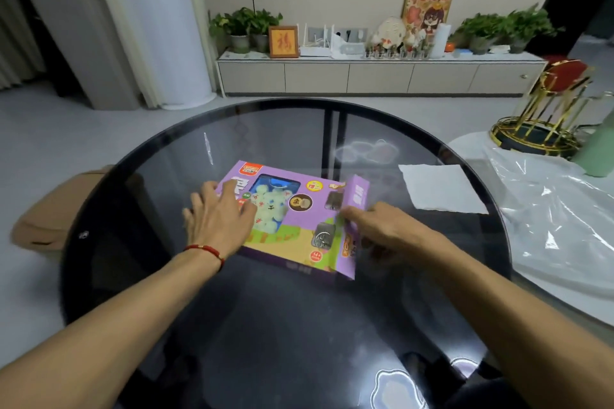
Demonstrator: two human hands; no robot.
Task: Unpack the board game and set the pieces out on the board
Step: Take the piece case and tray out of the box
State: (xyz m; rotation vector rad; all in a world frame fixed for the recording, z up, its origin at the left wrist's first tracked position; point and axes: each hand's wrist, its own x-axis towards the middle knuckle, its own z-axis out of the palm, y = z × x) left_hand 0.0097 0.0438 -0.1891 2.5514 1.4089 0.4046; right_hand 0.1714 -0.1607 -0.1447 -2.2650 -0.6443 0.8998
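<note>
A purple board game box [299, 229] lies flat on the round dark glass table [232, 325]. Pale round pieces [270, 205] show through its clear window. My left hand [217, 219] lies spread on the box's left part, fingers straight, pressing it down. My right hand [382, 227] is at the box's right end, where the purple end flap [355, 205] stands open and raised; its fingers pinch the flap's lower edge. The game board itself is not in sight.
A white paper sheet [438, 187] lies on the table to the right of the box. A crinkled clear plastic sheet [558, 225] covers a white table at the right, with a gold wire rack [538, 122] behind. A brown cardboard box [56, 209] sits on the floor at left.
</note>
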